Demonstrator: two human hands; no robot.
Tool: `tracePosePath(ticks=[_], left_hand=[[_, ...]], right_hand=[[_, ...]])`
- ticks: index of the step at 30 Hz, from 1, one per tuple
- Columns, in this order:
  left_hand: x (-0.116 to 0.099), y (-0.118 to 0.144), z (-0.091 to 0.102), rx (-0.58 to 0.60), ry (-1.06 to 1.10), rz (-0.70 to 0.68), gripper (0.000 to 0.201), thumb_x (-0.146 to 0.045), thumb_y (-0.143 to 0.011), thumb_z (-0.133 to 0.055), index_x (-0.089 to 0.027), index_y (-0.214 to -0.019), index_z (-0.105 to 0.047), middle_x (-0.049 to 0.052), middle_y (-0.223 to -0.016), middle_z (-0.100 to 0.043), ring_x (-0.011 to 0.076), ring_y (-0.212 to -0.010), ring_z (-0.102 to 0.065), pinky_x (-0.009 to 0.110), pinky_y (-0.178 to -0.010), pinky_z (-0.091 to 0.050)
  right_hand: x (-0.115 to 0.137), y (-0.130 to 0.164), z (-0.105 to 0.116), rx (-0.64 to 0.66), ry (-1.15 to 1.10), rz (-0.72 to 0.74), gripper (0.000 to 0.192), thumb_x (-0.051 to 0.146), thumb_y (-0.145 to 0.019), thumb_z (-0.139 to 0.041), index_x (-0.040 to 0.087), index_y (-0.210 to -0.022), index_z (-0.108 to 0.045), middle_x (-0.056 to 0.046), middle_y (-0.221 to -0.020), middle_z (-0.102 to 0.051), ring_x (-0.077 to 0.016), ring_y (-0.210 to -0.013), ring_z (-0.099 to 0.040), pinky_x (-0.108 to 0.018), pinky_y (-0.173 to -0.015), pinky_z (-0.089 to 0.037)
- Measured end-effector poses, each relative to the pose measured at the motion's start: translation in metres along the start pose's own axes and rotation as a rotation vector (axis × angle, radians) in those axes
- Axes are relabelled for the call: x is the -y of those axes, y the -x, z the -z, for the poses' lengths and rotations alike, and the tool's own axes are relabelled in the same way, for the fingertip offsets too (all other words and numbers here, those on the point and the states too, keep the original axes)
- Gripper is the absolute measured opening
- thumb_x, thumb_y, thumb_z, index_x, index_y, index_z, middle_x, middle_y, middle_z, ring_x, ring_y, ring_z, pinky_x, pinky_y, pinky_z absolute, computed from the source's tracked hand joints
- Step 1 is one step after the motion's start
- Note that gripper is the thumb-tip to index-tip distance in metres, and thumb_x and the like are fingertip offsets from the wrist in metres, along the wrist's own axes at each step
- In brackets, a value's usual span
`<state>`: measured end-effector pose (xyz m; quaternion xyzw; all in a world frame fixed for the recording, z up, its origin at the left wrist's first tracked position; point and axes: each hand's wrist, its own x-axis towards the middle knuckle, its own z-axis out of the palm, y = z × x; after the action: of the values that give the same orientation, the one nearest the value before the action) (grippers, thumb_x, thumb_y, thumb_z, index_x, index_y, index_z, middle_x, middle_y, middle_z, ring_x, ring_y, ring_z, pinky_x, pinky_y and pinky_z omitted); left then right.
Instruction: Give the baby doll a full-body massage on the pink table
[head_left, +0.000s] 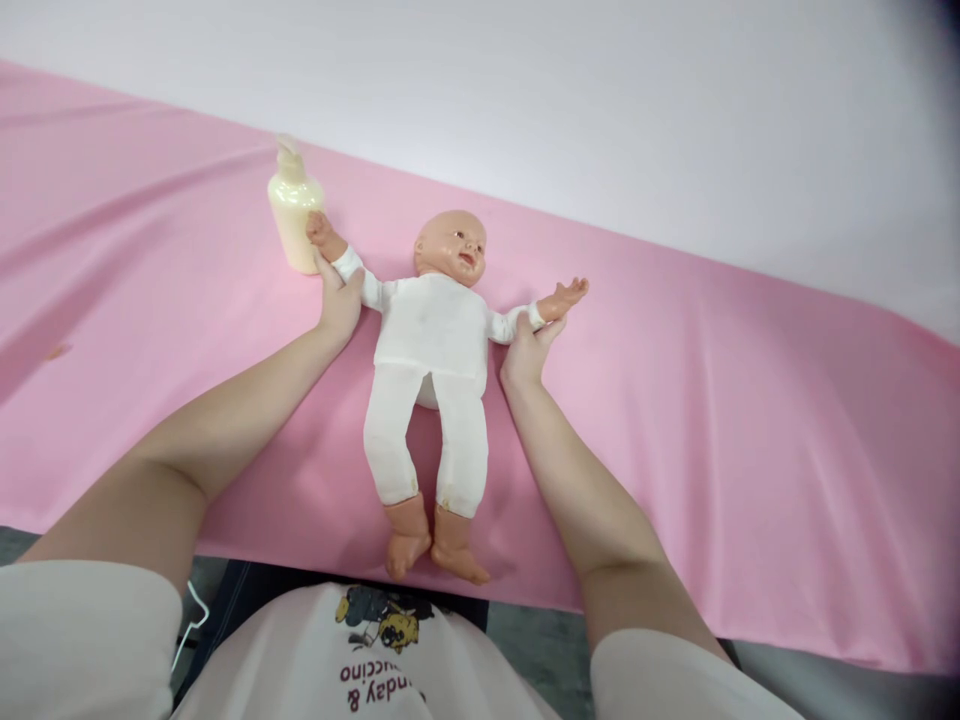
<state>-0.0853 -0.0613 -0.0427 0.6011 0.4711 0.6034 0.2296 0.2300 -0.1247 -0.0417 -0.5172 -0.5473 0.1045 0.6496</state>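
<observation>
A baby doll (431, 325) with a white cloth body and bare plastic head, hands and feet lies face up on the pink cloth, its feet toward me. My left hand (341, 300) is closed around the doll's forearm on the left side. Around the other forearm, my right hand (531, 350) is closed as well, thumb toward the doll's wrist. Both doll arms are spread outward. Right behind the doll's left-side hand stands a pale yellow pump bottle (294, 215), partly covered by that hand.
The pink cloth (637, 450) covers the table and has folds at both sides. A white wall (600, 120) rises behind the table. The table's front edge runs close to my body, and a thin white cord (196, 615) hangs below it at the left.
</observation>
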Motion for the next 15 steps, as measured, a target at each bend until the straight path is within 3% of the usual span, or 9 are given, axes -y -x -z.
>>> tracePosePath(ticks=[4, 8, 11, 15], left_hand=[[-0.020, 0.005, -0.001, 0.116, -0.022, -0.160, 0.078, -0.045, -0.099, -0.051, -0.032, -0.161, -0.005, 0.007, -0.168, -0.024, 0.0247, -0.158, -0.021, 0.046, -0.130, -0.022], [-0.039, 0.013, -0.001, 0.315, -0.188, -0.319, 0.059, -0.034, -0.098, -0.047, -0.027, -0.156, -0.037, 0.011, -0.155, -0.045, 0.0308, -0.146, -0.040, 0.053, -0.124, -0.029], [-0.045, 0.017, -0.003, 0.385, -0.342, -0.346, 0.050, -0.025, -0.095, -0.044, -0.027, -0.143, -0.057, 0.012, -0.146, -0.055, 0.0335, -0.134, -0.051, 0.056, -0.116, -0.038], [-0.046, 0.020, -0.004, 0.375, -0.353, -0.332, 0.048, -0.025, -0.094, -0.047, -0.031, -0.140, -0.060, 0.010, -0.140, -0.059, 0.0319, -0.129, -0.053, 0.056, -0.114, -0.039]], right_hand=[[0.028, 0.005, 0.001, 0.160, 0.053, 0.104, 0.062, 0.040, -0.099, -0.040, 0.028, -0.156, -0.021, -0.013, -0.159, -0.034, -0.0255, -0.150, -0.036, -0.062, -0.121, -0.031], [0.040, 0.011, 0.000, 0.291, 0.111, 0.104, 0.046, 0.029, -0.095, -0.045, 0.028, -0.141, -0.049, -0.009, -0.145, -0.051, -0.0239, -0.141, -0.046, -0.059, -0.122, -0.032], [0.038, 0.012, 0.000, 0.346, 0.175, 0.103, 0.043, 0.020, -0.091, -0.044, 0.029, -0.129, -0.062, -0.008, -0.142, -0.052, -0.0234, -0.140, -0.045, -0.057, -0.123, -0.031], [0.036, 0.011, 0.000, 0.370, 0.199, 0.096, 0.045, 0.018, -0.090, -0.044, 0.030, -0.129, -0.062, -0.008, -0.144, -0.050, -0.0236, -0.140, -0.045, -0.058, -0.122, -0.031]])
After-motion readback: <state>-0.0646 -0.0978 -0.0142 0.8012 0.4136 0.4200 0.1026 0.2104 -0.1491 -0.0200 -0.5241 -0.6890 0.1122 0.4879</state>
